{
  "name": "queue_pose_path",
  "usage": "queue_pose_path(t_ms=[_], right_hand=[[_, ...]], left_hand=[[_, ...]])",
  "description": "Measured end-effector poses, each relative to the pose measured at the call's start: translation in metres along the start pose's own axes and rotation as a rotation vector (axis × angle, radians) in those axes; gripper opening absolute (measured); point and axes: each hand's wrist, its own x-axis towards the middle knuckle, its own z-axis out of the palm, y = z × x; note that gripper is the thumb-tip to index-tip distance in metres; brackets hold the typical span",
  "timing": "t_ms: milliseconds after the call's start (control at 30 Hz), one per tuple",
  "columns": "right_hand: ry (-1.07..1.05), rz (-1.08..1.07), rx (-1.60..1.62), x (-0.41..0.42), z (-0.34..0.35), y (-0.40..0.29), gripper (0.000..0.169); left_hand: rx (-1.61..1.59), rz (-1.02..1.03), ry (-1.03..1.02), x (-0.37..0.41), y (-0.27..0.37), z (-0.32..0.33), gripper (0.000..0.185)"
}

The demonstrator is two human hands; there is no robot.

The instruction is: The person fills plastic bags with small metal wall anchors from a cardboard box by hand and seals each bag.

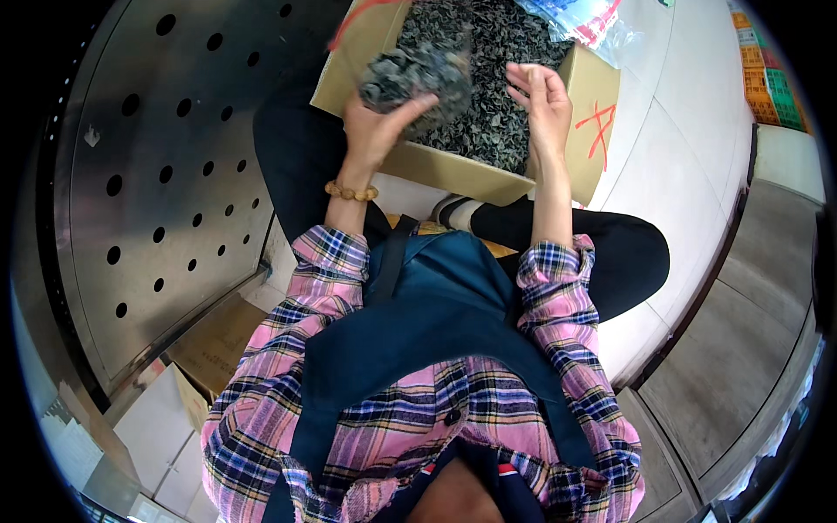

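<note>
A cardboard box (458, 171) with open flaps stands before me, filled with dark, curled dried pieces (503, 124) that look like dried black fungus. Over its left part, my left hand (379, 124) holds a clear plastic bag (431, 78) holding more of the dark pieces, with the thumb across its near side. My right hand (543, 88) is raised above the right side of the box, its fingers bent and thumb near the fingertips; whether something small is between them cannot be told. A beaded bracelet (352, 191) circles the left wrist.
A perforated metal panel (196, 137) rises at the left, with a brown carton (219, 340) below it. Blue and clear plastic film (582, 23) lies over the box's far right corner. Pale floor tiles (686, 150) and grey steps or ledges (752, 294) are at the right, with coloured cartons (771, 78) beyond.
</note>
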Motion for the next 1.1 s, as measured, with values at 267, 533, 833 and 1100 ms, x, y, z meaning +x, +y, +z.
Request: queue_pose_path(t_ms=[267, 533, 833, 1100], right_hand=[[-0.484, 0.144, -1.279, -0.031, -0.017, 0.08, 0.021], [-0.458, 0.101, -1.083, -0.024, -0.029, 0.093, 0.012], [-0.076, -0.107, -0.151, -0.024, 0.013, -0.069, 0.013], [-0.759, -0.102, -0.549, -0.016, 0.082, -0.112, 0.01]], left_hand=[[0.011, 0.079, 0.109, 0.004, -0.025, -0.008, 0.033], [0.101, 0.13, 0.133, 0.004, -0.02, -0.001, 0.042], [0.323, 0.1, 0.07, -0.003, 0.006, 0.005, 0.063], [0.367, 0.019, -0.068, -0.004, -0.003, 0.006, 0.06]])
